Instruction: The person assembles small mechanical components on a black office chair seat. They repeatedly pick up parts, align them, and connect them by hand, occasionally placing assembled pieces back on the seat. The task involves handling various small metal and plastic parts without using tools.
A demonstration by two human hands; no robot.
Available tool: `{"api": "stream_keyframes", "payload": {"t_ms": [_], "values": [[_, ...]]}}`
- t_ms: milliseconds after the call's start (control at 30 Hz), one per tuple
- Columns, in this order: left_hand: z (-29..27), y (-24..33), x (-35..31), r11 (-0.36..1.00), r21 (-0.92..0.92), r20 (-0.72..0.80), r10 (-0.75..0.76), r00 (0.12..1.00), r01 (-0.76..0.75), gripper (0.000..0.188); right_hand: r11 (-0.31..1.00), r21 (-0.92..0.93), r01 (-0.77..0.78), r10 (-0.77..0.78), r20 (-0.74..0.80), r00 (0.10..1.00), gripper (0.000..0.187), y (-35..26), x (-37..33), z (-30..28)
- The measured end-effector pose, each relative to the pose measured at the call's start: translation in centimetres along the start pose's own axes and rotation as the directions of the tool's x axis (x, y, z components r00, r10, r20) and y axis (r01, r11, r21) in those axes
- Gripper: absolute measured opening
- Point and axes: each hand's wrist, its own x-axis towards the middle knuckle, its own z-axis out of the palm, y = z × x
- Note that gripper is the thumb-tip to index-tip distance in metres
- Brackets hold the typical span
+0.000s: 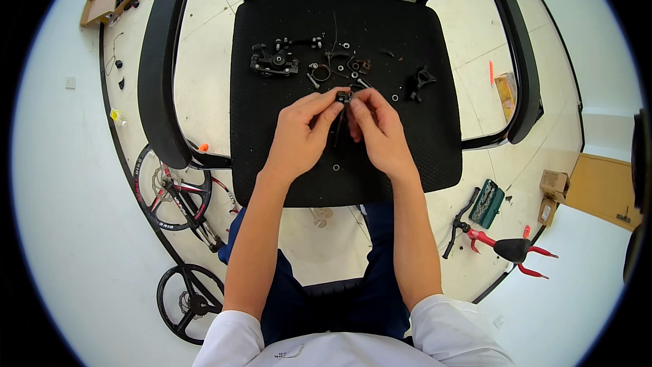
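Observation:
A small black metal part [341, 97] is pinched between the thumb and fingers of my left hand [299, 137], above the middle of a black chair seat [285, 187]. My right hand [384, 137] meets it from the other side, its thumb and forefinger closed at the part's right end. What those right fingertips hold is too small to make out. A thin dark bar [337, 137] points down from between the hands. Just beyond my fingers lie a round clamp ring [320, 72], a silver bolt [312, 81] and several washers and small fittings.
A black bicycle brake caliper [275, 61] lies far left on the seat, a black bracket [422, 83] at right. One washer [336, 168] sits near the front. Armrests [163, 68] flank the seat. On the floor are bike wheels [191, 304], a green toolbox [487, 204] and a red frame [483, 238].

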Motion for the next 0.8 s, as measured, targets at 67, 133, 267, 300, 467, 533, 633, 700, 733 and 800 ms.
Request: {"api": "stream_keyframes", "payload": {"t_ms": [67,133,267,300,467,533,633,700,733,800], "values": [[-0.1,-0.4,0.0,1.000,-0.018,-0.019,-0.011,1.000,0.010,0.027,0.992,0.073,0.107,-0.094,-0.171,0.981,0.018,-0.8,-0.1,1.6],[0.0,-0.2,-0.1,0.998,-0.046,-0.015,-0.045,0.999,0.044,0.026,0.980,0.154,0.123,-0.085,-0.233,0.969,0.018,-1.0,-0.1,1.8],[0.2,0.3,0.0,0.999,-0.044,0.018,-0.021,1.000,0.022,0.026,0.989,0.124,-0.086,0.093,-0.052,0.994,0.021,0.0,0.3,-0.6],[0.3,0.3,-0.1,0.999,-0.032,0.020,-0.015,1.000,0.016,0.026,0.989,0.055,-0.135,0.136,-0.006,0.991,0.021,-0.1,0.2,-0.7],[0.3,-0.1,0.0,0.999,-0.036,-0.038,-0.032,0.999,0.031,0.025,0.989,0.056,0.139,-0.119,-0.272,0.955,0.029,-0.5,0.0,2.3],[0.0,-0.4,-0.1,0.998,-0.039,-0.025,-0.042,0.999,0.041,0.027,0.979,0.116,0.170,-0.127,-0.310,0.942,0.025,-1.0,0.0,2.4],[0.2,0.0,0.1,0.998,-0.045,-0.013,-0.036,0.999,0.035,0.026,0.998,0.059,-0.033,0.038,-0.087,0.995,0.021,0.7,0.5,-0.8],[0.4,0.1,0.1,0.999,-0.036,-0.007,-0.021,1.000,0.021,0.025,0.992,-0.030,-0.125,0.127,0.065,0.990,0.035,2.0,1.0,-2.2],[0.4,0.0,0.1,1.000,-0.029,-0.003,-0.010,1.000,0.010,0.026,0.990,-0.058,-0.129,0.135,0.113,0.984,0.041,2.7,1.1,-2.6],[0.3,-0.4,0.0,0.999,-0.030,-0.011,-0.017,1.000,0.016,0.026,1.000,-0.009,-0.018,0.018,0.080,0.997,0.046,1.3,0.9,-1.3]]}}
